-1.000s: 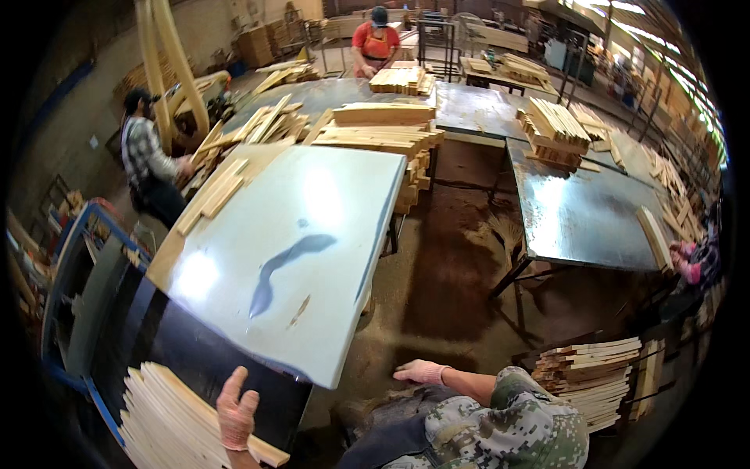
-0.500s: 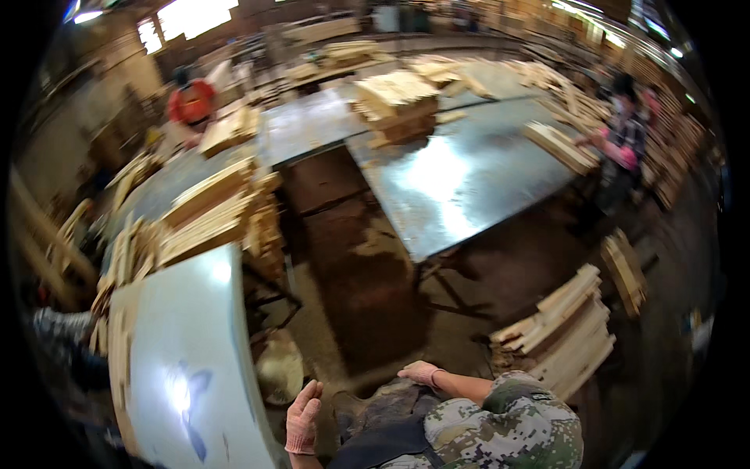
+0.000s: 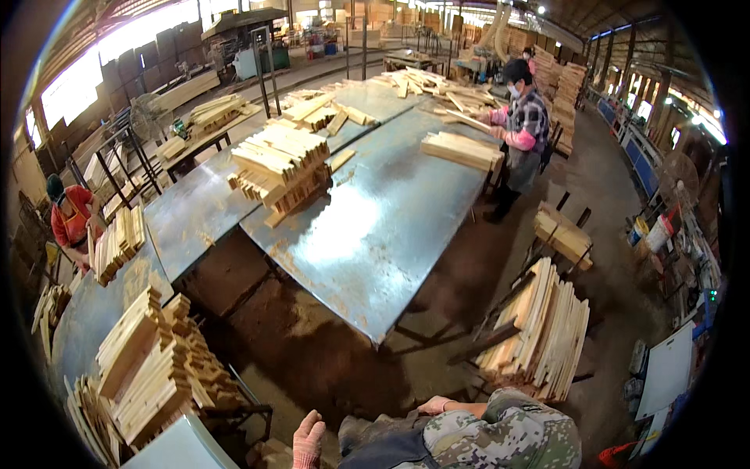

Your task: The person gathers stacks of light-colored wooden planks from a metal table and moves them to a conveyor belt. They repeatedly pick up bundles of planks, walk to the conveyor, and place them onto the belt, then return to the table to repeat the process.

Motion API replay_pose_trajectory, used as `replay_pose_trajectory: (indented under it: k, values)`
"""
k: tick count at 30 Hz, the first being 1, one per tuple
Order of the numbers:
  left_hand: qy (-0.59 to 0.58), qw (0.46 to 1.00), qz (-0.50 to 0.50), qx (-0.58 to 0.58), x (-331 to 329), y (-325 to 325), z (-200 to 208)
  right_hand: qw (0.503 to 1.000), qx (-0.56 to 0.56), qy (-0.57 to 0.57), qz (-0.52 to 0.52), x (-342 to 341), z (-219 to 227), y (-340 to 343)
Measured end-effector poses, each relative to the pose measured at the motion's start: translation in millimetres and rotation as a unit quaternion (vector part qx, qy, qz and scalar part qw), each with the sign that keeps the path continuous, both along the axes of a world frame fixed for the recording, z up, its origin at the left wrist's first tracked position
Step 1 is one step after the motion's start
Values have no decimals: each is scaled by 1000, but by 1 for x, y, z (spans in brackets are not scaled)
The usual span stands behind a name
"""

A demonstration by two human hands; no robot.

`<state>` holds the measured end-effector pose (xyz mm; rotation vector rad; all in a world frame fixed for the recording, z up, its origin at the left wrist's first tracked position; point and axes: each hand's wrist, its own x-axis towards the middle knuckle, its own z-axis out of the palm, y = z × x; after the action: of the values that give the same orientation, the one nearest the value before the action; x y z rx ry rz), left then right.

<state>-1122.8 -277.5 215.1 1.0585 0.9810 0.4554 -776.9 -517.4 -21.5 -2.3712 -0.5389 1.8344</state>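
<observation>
My left hand (image 3: 308, 441), in a pale pink work glove, is raised near the lower edge. Its fingers stretch upward and it holds nothing I can see. My right hand (image 3: 434, 405), in a similar glove, lies low against my dark apron (image 3: 388, 442), below a camouflage sleeve (image 3: 516, 434). Most of its fingers are hidden. Nearest the left hand is a pale smooth tabletop (image 3: 183, 447) at the lower left. Beyond that tabletop rises a stack of wooden strips (image 3: 152, 375).
A large metal-topped table (image 3: 422, 234) bears piled boards (image 3: 281, 160). Bundled strips (image 3: 539, 328) sit on a rack at right. A person in plaid (image 3: 525, 121) handles wood at the far side; a person in red (image 3: 72, 219) works at left.
My view has swung right, so the tables and wood stacks sit farther left. The pale tabletop has mostly left the picture. Both hands stay low near my body.
</observation>
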Motion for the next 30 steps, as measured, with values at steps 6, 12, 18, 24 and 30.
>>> replay_pose_trajectory:
  k: [6, 12, 18, 24, 30]
  values:
    - [50, 995, -85, 35, 54, 164, 16, 975, 106, -82, 176, 41, 17, 169]
    - [37, 991, -124, 27, 84, 249, 56, 979, 154, 86, -100, 7, 72, 334]
    - [22, 991, -134, -10, 86, 299, 9, 965, 235, 111, -39, -7, 56, 445]
    - [20, 997, -78, -8, 104, 396, 13, 964, 220, 145, 13, 28, 88, 581]
    - [61, 997, -45, -12, 141, 510, 43, 951, 261, 126, 107, 55, 147, 734]
